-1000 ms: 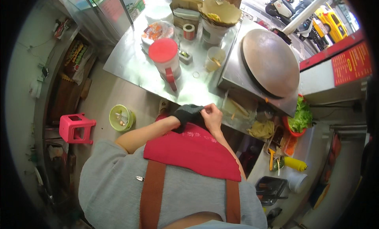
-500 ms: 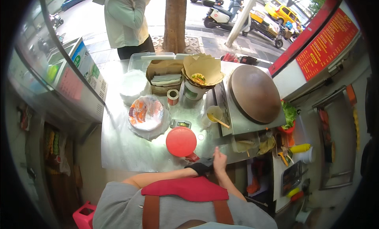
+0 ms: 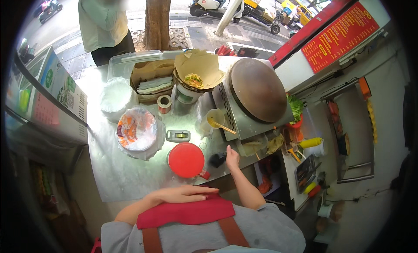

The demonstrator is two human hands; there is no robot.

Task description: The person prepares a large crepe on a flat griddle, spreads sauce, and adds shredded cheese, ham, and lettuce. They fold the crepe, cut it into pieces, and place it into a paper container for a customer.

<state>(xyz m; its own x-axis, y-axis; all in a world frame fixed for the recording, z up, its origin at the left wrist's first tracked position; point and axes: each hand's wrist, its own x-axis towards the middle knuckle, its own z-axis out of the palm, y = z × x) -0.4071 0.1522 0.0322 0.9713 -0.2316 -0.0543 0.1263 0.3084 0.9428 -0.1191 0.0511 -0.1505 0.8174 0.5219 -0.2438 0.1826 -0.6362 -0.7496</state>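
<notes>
My right hand is closed in a fist with the thumb up, over the front edge of the metal table. From it a crumpled black glove sticks out to the left. Bare, with its fingers stretched out, my left hand lies flat across the red apron bib. Left of the glove stands a red-lidded container with a red handle. Behind that is a grey tape dispenser.
A round griddle stands at the right back. Near it are a cup with chopsticks and a paper-wrapped food. On the left sit a bag-lined bowl and a paper box. A person stands beyond the table.
The black glove has come off my left hand and is now at my right hand. My left hand has drawn back to the apron; my right hand has moved forward. The view has shifted right.
</notes>
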